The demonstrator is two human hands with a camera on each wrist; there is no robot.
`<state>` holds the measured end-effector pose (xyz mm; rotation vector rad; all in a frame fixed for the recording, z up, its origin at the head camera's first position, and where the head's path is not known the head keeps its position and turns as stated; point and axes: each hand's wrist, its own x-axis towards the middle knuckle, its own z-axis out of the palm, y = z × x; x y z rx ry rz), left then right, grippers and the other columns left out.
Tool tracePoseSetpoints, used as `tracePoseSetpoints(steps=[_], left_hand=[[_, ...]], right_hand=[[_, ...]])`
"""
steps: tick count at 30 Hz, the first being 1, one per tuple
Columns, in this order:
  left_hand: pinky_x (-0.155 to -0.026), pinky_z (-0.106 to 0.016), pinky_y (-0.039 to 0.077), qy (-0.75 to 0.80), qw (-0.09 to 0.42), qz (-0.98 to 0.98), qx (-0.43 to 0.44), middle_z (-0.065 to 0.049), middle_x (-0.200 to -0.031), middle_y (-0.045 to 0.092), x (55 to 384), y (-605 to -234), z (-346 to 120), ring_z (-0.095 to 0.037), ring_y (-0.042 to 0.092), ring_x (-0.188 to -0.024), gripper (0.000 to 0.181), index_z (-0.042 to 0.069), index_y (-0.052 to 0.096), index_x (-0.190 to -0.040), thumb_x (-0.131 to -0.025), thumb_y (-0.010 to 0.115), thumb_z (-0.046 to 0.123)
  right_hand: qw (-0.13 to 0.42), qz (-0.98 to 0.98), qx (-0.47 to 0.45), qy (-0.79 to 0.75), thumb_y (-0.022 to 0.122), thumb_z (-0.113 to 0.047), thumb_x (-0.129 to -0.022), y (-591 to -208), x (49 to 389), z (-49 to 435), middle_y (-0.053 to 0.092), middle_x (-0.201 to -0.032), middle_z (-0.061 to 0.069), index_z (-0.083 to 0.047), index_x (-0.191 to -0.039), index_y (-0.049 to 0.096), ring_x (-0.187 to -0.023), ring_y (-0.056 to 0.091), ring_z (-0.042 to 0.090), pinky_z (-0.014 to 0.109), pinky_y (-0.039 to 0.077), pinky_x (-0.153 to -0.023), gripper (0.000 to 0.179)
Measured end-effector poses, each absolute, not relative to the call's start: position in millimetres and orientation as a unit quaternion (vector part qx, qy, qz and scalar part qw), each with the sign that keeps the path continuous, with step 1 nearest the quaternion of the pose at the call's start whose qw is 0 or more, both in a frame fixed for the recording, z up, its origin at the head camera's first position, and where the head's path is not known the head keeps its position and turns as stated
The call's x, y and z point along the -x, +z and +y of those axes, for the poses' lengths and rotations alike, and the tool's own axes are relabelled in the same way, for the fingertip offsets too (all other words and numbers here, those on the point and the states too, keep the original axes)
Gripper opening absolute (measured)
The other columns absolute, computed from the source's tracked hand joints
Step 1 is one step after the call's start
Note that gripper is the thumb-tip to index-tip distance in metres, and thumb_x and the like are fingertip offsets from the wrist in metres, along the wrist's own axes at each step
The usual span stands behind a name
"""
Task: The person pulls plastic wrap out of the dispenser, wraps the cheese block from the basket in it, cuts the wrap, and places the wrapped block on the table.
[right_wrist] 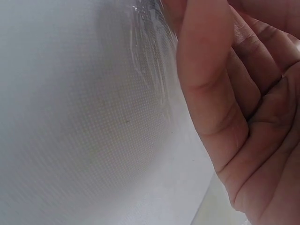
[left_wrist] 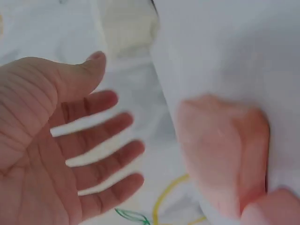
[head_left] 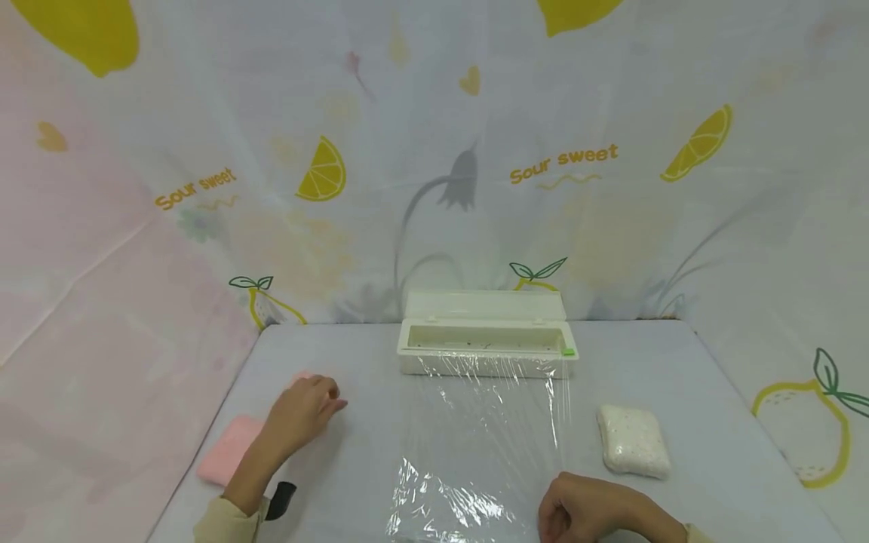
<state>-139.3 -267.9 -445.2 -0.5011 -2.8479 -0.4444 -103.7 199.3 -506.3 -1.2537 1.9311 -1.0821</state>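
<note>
Clear plastic wrap (head_left: 475, 430) runs out from a white wrap dispenser box (head_left: 489, 365) with its lid raised, down over the table. At the near right corner of the sheet, my right hand (head_left: 587, 509) pinches the plastic wrap with curled fingers; wrinkled film runs up to the fingers (right_wrist: 206, 61) in the right wrist view. My left hand (head_left: 303, 411) is over the table's left side, thumb and fingers spread and holding nothing in the left wrist view. Beside it lies a pink rounded block (left_wrist: 218, 154), mostly hidden behind the hand in the head view.
A second pink block (head_left: 229, 452) lies by the table's left edge, partly behind my left forearm. On the right is a white speckled block (head_left: 633, 441) with a shiny surface. A green tab (head_left: 568, 351) sits at the box's right end. Printed cloth walls (head_left: 434, 226) enclose the table.
</note>
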Motion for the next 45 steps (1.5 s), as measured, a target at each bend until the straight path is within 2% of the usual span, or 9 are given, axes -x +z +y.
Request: tracePoseSetpoints(steps=[3, 7, 10, 15, 22, 27, 34, 41, 45], left_hand=[[-0.061, -0.050, 0.046, -0.090, 0.117, -0.985, 0.089, -0.015, -0.096, 0.062, 153.0, -446.8, -287.9, -0.035, 0.056, -0.076, 0.032, 0.005, 0.058, -0.086, -0.088, 0.075, 0.033], [-0.068, -0.062, 0.043, -0.069, 0.049, -0.996, 0.019, -0.022, -0.104, 0.058, 162.3, -456.2, -311.9, -0.048, 0.056, -0.085, 0.056, -0.003, 0.055, -0.101, -0.086, 0.071, 0.050], [-0.067, -0.063, 0.043, -0.076, 0.002, -0.997, 0.002, -0.023, -0.102, 0.058, 164.8, -465.3, -324.6, -0.049, 0.057, -0.083, 0.065, -0.004, 0.053, -0.106, -0.082, 0.073, 0.053], [-0.066, -0.060, 0.043, -0.110, -0.038, -0.993, 0.010, -0.017, -0.092, 0.060, 165.7, -473.4, -331.9, -0.039, 0.060, -0.079, 0.067, -0.003, 0.048, -0.106, -0.079, 0.076, 0.051], [-0.058, -0.053, 0.045, -0.105, 0.009, -0.993, 0.045, -0.012, -0.078, 0.056, 165.7, -461.7, -323.4, -0.031, 0.056, -0.068, 0.048, -0.001, 0.046, -0.097, -0.078, 0.075, 0.033], [-0.054, -0.044, 0.042, -0.089, 0.078, -0.987, 0.109, -0.003, -0.071, 0.049, 158.1, -439.0, -287.2, -0.023, 0.050, -0.062, 0.048, 0.004, 0.050, -0.092, -0.074, 0.081, 0.036], [-0.062, -0.038, 0.044, -0.084, 0.176, -0.936, 0.292, 0.003, -0.082, 0.051, 137.6, -424.0, -212.5, -0.017, 0.051, -0.073, 0.052, 0.008, 0.054, -0.099, -0.070, 0.084, 0.039], [-0.089, -0.042, 0.047, -0.119, 0.149, -0.888, 0.419, -0.006, -0.118, 0.059, 120.8, -437.7, -147.7, -0.021, 0.058, -0.106, 0.049, 0.011, 0.052, -0.110, -0.077, 0.078, 0.037], [-0.092, -0.038, 0.045, -0.109, 0.132, -0.874, 0.455, -0.006, -0.125, 0.058, 113.9, -446.0, -119.4, -0.020, 0.056, -0.113, 0.046, 0.014, 0.052, -0.110, -0.076, 0.076, 0.034]], right_hand=[[0.299, 0.721, 0.471, -0.410, 0.076, 0.003, -0.076, -503.0, 104.8, 198.2, 0.070, -0.073, -0.011, -0.008, -0.082, 0.074, -0.063, 0.060, -0.011, 0.018, 0.053, -0.053, 0.012], [0.308, 0.717, 0.465, -0.417, 0.075, 0.004, -0.075, -500.7, 105.0, 197.4, 0.069, -0.072, -0.011, -0.007, -0.082, 0.074, -0.061, 0.059, -0.011, 0.019, 0.052, -0.049, 0.013], [0.312, 0.717, 0.462, -0.419, 0.075, 0.005, -0.075, -501.0, 104.8, 197.6, 0.069, -0.071, -0.011, -0.007, -0.082, 0.074, -0.059, 0.058, -0.012, 0.019, 0.051, -0.047, 0.013], [0.318, 0.718, 0.456, -0.420, 0.075, 0.003, -0.076, -501.3, 105.0, 198.3, 0.069, -0.072, -0.013, -0.007, -0.082, 0.074, -0.059, 0.058, -0.012, 0.019, 0.051, -0.047, 0.012], [0.319, 0.718, 0.456, -0.418, 0.076, 0.001, -0.077, -500.9, 105.4, 197.6, 0.069, -0.072, -0.013, -0.007, -0.082, 0.074, -0.060, 0.059, -0.011, 0.019, 0.052, -0.048, 0.010], [0.331, 0.710, 0.445, -0.434, 0.075, 0.003, -0.076, -502.5, 105.2, 198.3, 0.070, -0.073, -0.012, -0.006, -0.082, 0.074, -0.061, 0.061, -0.009, 0.021, 0.053, -0.049, 0.011], [0.327, 0.715, 0.445, -0.429, 0.075, 0.004, -0.075, -503.2, 103.7, 197.6, 0.069, -0.071, -0.013, -0.006, -0.082, 0.074, -0.061, 0.060, -0.010, 0.020, 0.053, -0.050, 0.012], [0.339, 0.711, 0.431, -0.439, 0.075, 0.004, -0.075, -504.8, 103.1, 198.1, 0.069, -0.071, -0.013, -0.006, -0.082, 0.074, -0.061, 0.061, -0.008, 0.021, 0.054, -0.051, 0.012], [0.347, 0.710, 0.422, -0.444, 0.075, 0.004, -0.075, -505.6, 102.6, 197.8, 0.068, -0.070, -0.013, -0.006, -0.081, 0.074, -0.060, 0.061, -0.008, 0.022, 0.053, -0.051, 0.012]])
